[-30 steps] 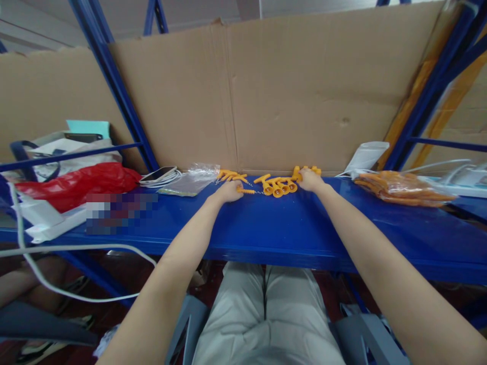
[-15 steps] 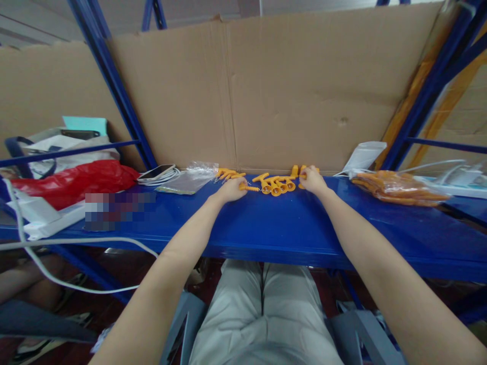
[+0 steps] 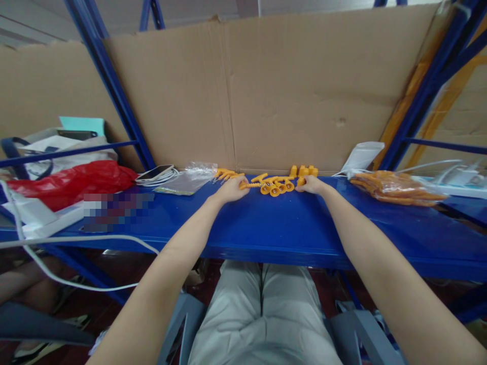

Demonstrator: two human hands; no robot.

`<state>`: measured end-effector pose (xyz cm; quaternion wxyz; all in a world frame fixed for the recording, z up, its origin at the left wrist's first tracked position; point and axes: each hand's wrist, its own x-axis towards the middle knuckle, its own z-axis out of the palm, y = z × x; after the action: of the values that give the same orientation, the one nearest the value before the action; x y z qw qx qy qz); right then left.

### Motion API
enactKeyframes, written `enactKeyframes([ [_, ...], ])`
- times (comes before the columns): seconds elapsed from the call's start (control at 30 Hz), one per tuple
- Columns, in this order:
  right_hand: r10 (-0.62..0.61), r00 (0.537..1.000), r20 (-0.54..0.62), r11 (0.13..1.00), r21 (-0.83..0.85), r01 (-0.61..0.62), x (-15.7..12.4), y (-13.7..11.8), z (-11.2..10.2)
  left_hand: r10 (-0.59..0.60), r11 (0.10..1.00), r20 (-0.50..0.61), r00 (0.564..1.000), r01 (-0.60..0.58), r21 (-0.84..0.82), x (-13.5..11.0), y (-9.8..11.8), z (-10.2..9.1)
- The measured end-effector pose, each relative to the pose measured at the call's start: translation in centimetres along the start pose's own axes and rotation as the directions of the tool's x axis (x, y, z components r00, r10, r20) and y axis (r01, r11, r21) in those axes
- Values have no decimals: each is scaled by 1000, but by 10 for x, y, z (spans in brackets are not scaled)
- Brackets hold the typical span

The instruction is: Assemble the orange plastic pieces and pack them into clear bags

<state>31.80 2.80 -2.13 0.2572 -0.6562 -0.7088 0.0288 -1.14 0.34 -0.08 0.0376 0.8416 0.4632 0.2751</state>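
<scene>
My left hand (image 3: 233,189) is closed around a yellow piece with a ribbed, screw-like shaft (image 3: 254,185), which points right. Several yellow pieces with thin stems (image 3: 225,173) lie behind and left of that hand. Between my hands are several yellow funnel-shaped pieces (image 3: 274,191), their round open ends facing me. My right hand (image 3: 311,185) is closed at a small yellow block (image 3: 301,181), its fingertips pressed to the near side. Just behind stands a short row of yellow block-like pieces (image 3: 302,170) along the cardboard.
The blue shelf (image 3: 266,228) is backed by a tall cardboard sheet (image 3: 304,91). Left are a clear plastic bag (image 3: 186,183), a phone (image 3: 158,173) with a white cable, and a red bag (image 3: 76,180). At right lies an orange plastic-wrapped packet (image 3: 395,187).
My right hand has drawn slightly back toward me, uncovering yellow blocks behind it. My left hand still holds the ribbed piece, now nearer the funnel-shaped pieces.
</scene>
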Motion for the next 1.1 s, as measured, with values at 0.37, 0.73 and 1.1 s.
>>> enactKeyframes([
  [0.37,44,985,168,999,-17,-41,1,-5,-10,-149,987,74,986,153,-40,0,9,2],
  [0.73,5,999,49,998,59,-8,-29,-12,-6,-436,850,344,832,506,-147,20,18,4],
  [1.1,-249,968,-25,968,7,249,-37,-43,-18,-424,906,164,891,418,71,22,23,19],
])
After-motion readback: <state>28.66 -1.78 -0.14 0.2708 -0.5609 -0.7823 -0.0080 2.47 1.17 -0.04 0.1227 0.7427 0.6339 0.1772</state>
